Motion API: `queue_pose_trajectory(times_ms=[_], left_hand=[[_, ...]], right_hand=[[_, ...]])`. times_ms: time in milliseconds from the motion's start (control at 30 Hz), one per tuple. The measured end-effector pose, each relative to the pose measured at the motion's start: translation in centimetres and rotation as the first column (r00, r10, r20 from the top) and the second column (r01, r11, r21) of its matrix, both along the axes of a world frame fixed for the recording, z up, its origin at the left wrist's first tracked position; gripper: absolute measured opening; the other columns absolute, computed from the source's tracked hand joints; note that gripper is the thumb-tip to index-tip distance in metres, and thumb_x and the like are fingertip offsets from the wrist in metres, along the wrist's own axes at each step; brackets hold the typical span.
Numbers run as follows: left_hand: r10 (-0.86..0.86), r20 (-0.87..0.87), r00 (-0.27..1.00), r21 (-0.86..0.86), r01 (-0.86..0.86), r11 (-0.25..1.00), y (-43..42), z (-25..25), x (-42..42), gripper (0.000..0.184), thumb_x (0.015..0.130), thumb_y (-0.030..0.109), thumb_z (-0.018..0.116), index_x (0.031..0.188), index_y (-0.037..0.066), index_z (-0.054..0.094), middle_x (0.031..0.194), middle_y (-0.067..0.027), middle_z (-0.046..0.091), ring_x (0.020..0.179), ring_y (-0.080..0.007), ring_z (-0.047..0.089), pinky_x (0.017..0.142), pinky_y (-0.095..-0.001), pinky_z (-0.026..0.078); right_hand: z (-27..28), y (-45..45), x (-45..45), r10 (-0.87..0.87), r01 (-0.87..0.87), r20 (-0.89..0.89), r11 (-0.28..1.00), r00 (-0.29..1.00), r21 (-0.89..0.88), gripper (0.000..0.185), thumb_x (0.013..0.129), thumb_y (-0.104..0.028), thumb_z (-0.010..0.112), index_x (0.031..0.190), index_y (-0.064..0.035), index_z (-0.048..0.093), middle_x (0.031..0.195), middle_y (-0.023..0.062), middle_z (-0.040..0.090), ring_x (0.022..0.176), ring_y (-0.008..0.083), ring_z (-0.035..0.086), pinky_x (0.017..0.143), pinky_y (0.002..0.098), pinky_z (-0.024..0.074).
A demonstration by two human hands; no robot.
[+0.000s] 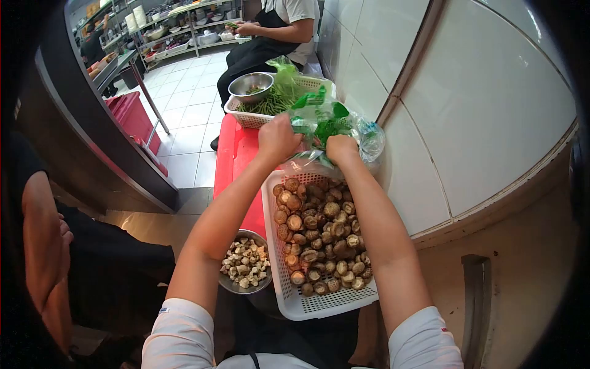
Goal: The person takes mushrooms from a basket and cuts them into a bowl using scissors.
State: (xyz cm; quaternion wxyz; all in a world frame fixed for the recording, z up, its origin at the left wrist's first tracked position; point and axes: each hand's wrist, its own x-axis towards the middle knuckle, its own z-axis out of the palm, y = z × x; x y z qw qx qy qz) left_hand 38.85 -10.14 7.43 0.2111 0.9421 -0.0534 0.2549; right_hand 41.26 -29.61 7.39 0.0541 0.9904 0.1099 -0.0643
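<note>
Both arms reach forward over a white plastic basket (294, 310) full of brown mushrooms (329, 230). My left hand (279, 140) is closed on the left side of a clear plastic bag with green print (319, 117). On the bag's other side, my right hand (342, 149) is closed as well, knuckles up. What lies inside the bag cannot be made out. A metal bowl of pale cut mushroom pieces (246, 263) sits left of the basket, beside my left forearm.
Behind the bag, another white basket (246, 118) holds green beans (279, 99) and a small metal bowl (251, 86). It stands on a red surface (230, 150). A co-worker (276, 37) sits beyond. A tiled wall (424, 135) borders the right; another person's arm (46, 240) is at left.
</note>
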Motion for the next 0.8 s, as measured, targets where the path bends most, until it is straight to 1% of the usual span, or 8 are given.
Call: queue_pose_trajectory(times_ms=[167,300,333,367,433,600,700,800], left_hand=[[0.017,0.056,0.998,-0.077,-0.013,0.997,0.9,7.3,-2.2,0.037,0.079,0.035,0.078,0.090,0.001,0.068,0.090,-0.0207,0.073,0.084,-0.0405,0.071,0.071,-0.0486,0.055],[-0.060,0.140,0.988,-0.382,0.110,0.917,5.0,8.4,0.5,0.038,0.083,0.032,0.077,0.106,0.002,0.074,0.084,-0.0135,0.074,0.075,-0.0218,0.070,0.071,-0.0379,0.054],[-0.127,0.083,0.988,-0.568,0.152,0.809,5.7,8.8,0.8,0.040,0.081,0.034,0.074,0.105,0.002,0.072,0.082,-0.0180,0.071,0.077,-0.0252,0.070,0.075,-0.0387,0.053],[-0.182,0.078,0.980,-0.621,0.190,0.761,6.5,9.1,0.8,0.037,0.083,0.029,0.074,0.105,0.000,0.072,0.081,-0.0095,0.071,0.074,-0.0149,0.065,0.073,-0.0333,0.052],[-0.235,0.080,0.969,-0.742,0.215,0.635,6.8,10.6,-1.0,0.035,0.084,0.025,0.075,0.107,-0.002,0.072,0.085,-0.0050,0.072,0.076,-0.0114,0.062,0.073,-0.0308,0.051],[-0.170,0.088,0.982,-0.707,0.181,0.684,8.3,11.9,-4.5,0.033,0.085,0.021,0.075,0.107,-0.003,0.071,0.091,-0.0059,0.072,0.081,-0.0097,0.062,0.074,-0.0275,0.050],[-0.124,0.114,0.986,-0.780,0.166,0.604,9.0,11.7,-6.9,0.029,0.087,0.020,0.074,0.107,-0.001,0.072,0.092,-0.0055,0.072,0.082,-0.0100,0.063,0.074,-0.0278,0.050],[-0.243,0.133,0.961,-0.895,0.222,0.386,9.5,11.0,-9.6,0.030,0.091,0.021,0.075,0.112,0.000,0.070,0.100,-0.0050,0.072,0.086,-0.0112,0.065,0.076,-0.0274,0.052]], right_hand=[[-1.8,-0.2,0.9,0.126,-0.126,0.122,0.992,0.984,-0.008,0.021,0.086,-0.009,0.062,0.098,-0.0059,0.079,0.104,0.0183,0.076,0.098,0.0340,0.074,0.083,0.0444,0.0594],[-0.7,0.4,0.5,0.152,-0.148,0.107,0.988,0.983,-0.042,0.020,0.087,-0.011,0.062,0.098,-0.0092,0.080,0.106,0.0155,0.076,0.100,0.0304,0.074,0.083,0.0420,0.0596],[0.0,0.5,0.4,0.149,-0.145,0.099,0.988,0.984,-0.048,0.021,0.088,-0.012,0.063,0.099,-0.0107,0.080,0.108,0.0143,0.076,0.102,0.0288,0.074,0.083,0.0411,0.0597],[0.7,0.5,0.2,0.164,-0.160,0.107,0.986,0.981,-0.047,0.020,0.087,-0.012,0.063,0.099,-0.0103,0.080,0.107,0.0146,0.076,0.102,0.0292,0.074,0.083,0.0412,0.0596],[2.8,0.4,-0.5,0.194,-0.190,0.122,0.981,0.973,-0.045,0.020,0.085,-0.011,0.064,0.098,-0.0094,0.080,0.106,0.0151,0.076,0.101,0.0299,0.074,0.083,0.0414,0.0595],[7.4,0.3,-1.8,0.179,-0.198,0.166,0.974,0.970,0.108,0.021,0.079,-0.010,0.066,0.095,-0.0044,0.078,0.101,0.0194,0.075,0.098,0.0347,0.073,0.084,0.0438,0.0590],[8.7,-0.2,-2.5,0.108,-0.192,0.323,0.951,0.940,0.242,0.023,0.076,-0.013,0.065,0.094,-0.0054,0.077,0.096,0.0198,0.074,0.093,0.0372,0.072,0.083,0.0468,0.0572],[9.7,-0.7,-4.2,-0.005,-0.216,0.481,0.890,0.877,0.402,0.025,0.078,-0.013,0.064,0.098,-0.0042,0.075,0.091,0.0221,0.073,0.088,0.0385,0.072,0.081,0.0481,0.0573]])
